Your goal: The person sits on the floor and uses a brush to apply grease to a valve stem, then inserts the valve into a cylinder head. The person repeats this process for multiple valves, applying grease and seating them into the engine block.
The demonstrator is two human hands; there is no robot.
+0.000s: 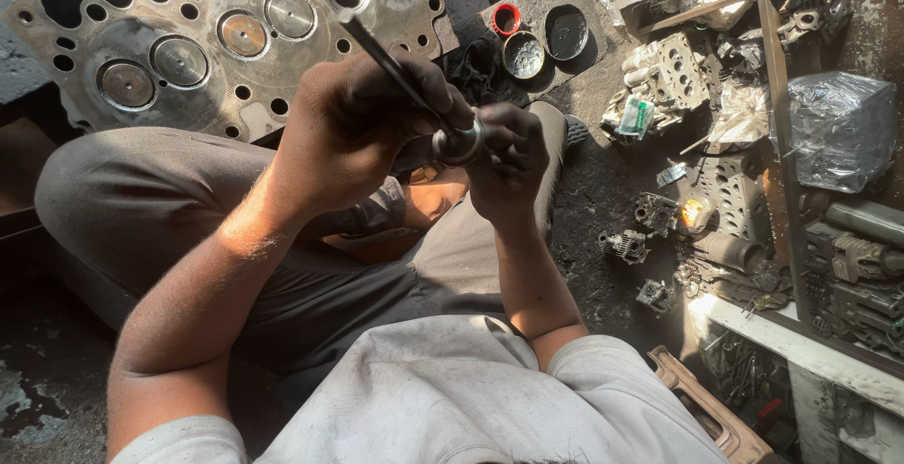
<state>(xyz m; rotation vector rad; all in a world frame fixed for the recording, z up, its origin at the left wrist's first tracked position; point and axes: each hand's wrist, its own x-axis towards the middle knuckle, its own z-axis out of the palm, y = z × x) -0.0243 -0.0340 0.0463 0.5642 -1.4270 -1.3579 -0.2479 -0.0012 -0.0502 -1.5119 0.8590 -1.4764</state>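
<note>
My left hand (353, 130) grips the long metal stem of an engine valve (395, 73), which slants up to the left. The valve's round head (460, 144) sits between both hands. My right hand (508, 158) is closed around that head, fingers on its rim. I sit cross-legged in grey trousers on a dirty floor. A large grey cylinder head (217, 35) with several round valve seats lies flat just beyond my knees.
Small open tins (524, 53) and a red cap (507, 19) sit on the floor past my hands. Piles of greasy engine parts (664, 73), a plastic-wrapped bundle (840, 130) and a wooden shelf edge (791, 337) crowd the right side.
</note>
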